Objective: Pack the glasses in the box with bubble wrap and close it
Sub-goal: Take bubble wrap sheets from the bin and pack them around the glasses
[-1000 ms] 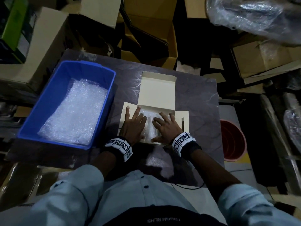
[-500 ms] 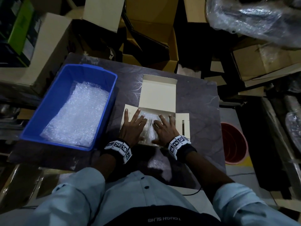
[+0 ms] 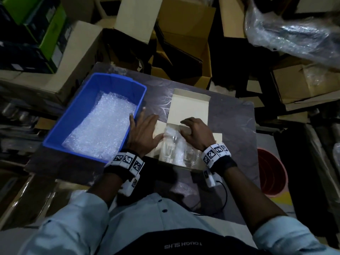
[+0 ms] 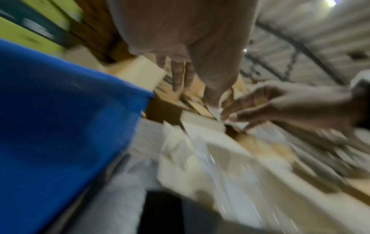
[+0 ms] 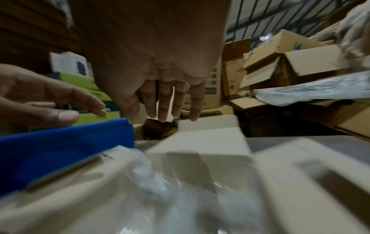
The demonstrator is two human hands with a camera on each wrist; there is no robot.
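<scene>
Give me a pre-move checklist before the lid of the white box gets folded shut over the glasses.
1. Glasses inside the white box: ok, two show upright in it.
2. Bubble wrap between the glasses: ok, some lies between them; padding underneath: cannot tell.
3. Lid free to fold: ok, it stands open behind with nothing on it.
4. Left hand out of the box: ok, open over the left side flap, beside the blue bin.
5. Right hand out of the box: not ok, it hangs over the far end with curled fingers.
6. Spare wrap in the bin: ok.
</scene>
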